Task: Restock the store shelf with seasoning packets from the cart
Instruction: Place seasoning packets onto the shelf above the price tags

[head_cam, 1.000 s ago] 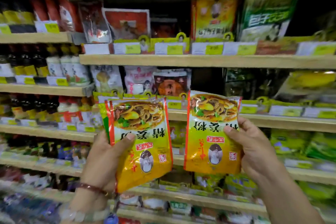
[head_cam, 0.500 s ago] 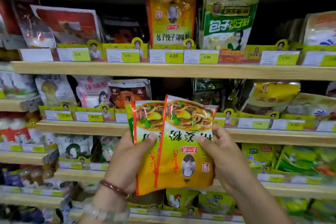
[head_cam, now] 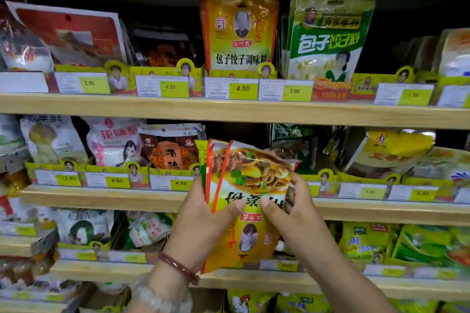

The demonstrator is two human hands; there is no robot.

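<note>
Both hands, the left hand [head_cam: 201, 218] and right hand [head_cam: 292, 213], pinch a fanned stack of seasoning packets [head_cam: 250, 185], seemingly three, each grip closed on it, before the shelf [head_cam: 101, 195].

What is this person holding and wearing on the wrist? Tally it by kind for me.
Held yellow plastic seasoning packets, fronts visible, gripped by left hand and right hand: 2
Worn dark red bead bracelet: 1
Worn clear bead bracelet: 1
Total: 4
A green edge behind may be a third packet; I cannot tell.
</note>
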